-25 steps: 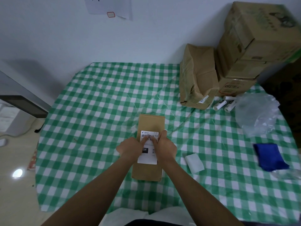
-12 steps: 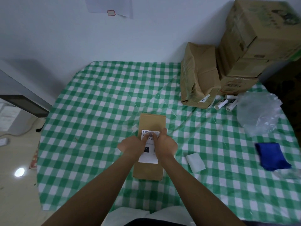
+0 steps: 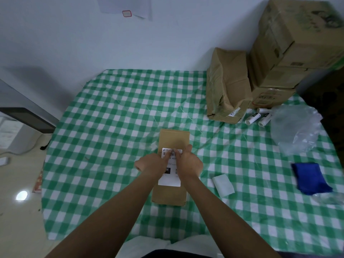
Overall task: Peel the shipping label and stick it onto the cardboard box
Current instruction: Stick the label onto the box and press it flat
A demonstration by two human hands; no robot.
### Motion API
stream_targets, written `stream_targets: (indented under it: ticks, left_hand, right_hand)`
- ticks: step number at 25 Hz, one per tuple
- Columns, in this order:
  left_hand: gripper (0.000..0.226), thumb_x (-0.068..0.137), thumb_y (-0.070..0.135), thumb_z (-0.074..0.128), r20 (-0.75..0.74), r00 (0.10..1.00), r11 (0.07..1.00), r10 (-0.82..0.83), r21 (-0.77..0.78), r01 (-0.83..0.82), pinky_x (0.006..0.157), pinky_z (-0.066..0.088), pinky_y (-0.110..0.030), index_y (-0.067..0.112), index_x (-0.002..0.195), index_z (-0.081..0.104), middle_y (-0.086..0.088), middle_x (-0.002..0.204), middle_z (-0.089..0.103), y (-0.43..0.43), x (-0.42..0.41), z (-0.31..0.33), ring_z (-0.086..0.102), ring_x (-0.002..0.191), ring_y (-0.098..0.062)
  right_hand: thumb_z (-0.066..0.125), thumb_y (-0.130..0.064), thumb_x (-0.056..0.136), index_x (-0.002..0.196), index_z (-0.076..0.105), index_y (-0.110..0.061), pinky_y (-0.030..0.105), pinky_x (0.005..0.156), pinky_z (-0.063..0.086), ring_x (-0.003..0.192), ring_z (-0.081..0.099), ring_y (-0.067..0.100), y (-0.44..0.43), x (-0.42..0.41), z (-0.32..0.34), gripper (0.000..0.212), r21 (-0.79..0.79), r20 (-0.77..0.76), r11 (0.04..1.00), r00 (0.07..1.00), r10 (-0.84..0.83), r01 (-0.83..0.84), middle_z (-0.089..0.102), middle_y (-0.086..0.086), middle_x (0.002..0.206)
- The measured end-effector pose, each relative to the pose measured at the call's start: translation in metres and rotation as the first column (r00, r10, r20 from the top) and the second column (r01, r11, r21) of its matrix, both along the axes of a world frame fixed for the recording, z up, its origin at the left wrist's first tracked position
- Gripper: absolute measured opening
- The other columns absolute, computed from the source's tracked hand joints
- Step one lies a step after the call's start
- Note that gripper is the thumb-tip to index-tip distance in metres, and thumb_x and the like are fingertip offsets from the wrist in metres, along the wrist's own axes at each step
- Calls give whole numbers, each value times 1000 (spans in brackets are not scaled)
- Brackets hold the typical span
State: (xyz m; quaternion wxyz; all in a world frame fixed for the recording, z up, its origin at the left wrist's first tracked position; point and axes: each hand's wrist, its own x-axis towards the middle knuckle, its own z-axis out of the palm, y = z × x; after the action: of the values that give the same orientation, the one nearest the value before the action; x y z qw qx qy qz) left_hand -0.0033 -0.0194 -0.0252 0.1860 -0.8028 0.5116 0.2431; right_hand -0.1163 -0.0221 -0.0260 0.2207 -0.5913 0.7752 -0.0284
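Pressing shipping label (image 3: 169, 180) flat on cardboard box (image 3: 172, 138) — left hand (image 3: 151, 163) and right hand (image 3: 189, 162) side by side, fingertips down; neither grip clamped on anything.

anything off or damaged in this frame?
The label sits roughly square on the small box, both hands pressing it. Only oddity: the brown package at back right is crumpled and dented along its front edge.
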Motion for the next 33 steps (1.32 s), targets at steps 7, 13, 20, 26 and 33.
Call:
stream_targets:
  ticks: [7,13,20,26,33]
  left_hand:
    - [96,81,84,2,40,998,998,-37,58,35,68,41,-28,17,77,71,-1,70,63,-3,-4,10,56,62,-17]
    - [91,84,80,1,20,1000,998,-15,66,13,73,43,-30,14,64,60,-3,66,58,-5,-4,14,54,63,-18]
    - [93,82,83,2,39,999,996,-38,78,35,72,43,-29,15,68,63,-2,66,58,-5,-5,15,53,61,-18]
    - [99,83,80,-2,21,1000,997,-16,77,14,74,45,-30,13,75,70,-4,71,65,-6,-4,10,58,65,-19]
    - [88,92,69,-1,-72,996,999,48,18,-47,70,39,-33,10,84,64,-7,78,62,-2,4,6,57,76,-22]
  right_hand:
    - [31,-60,97,125,40,-11,29,54,40,80,71,26,-1,1,1,57,0,-35,1000,999,5,-5,73,8,88]
    - [31,-52,100,126,42,-10,31,58,41,84,71,27,-3,2,1,51,1,-18,1000,1000,-17,17,74,9,91]
    - [31,-58,97,125,43,-10,30,57,40,84,71,28,-3,3,5,57,-4,-29,1000,1000,-11,11,73,9,93]
    - [31,-53,100,120,47,-11,31,58,42,84,70,28,-2,0,-2,49,-13,-3,1000,1000,-4,4,73,9,91]
    - [37,-51,99,103,57,-13,29,58,39,76,66,27,1,-4,-12,44,-66,103,993,990,-92,99,69,9,82]
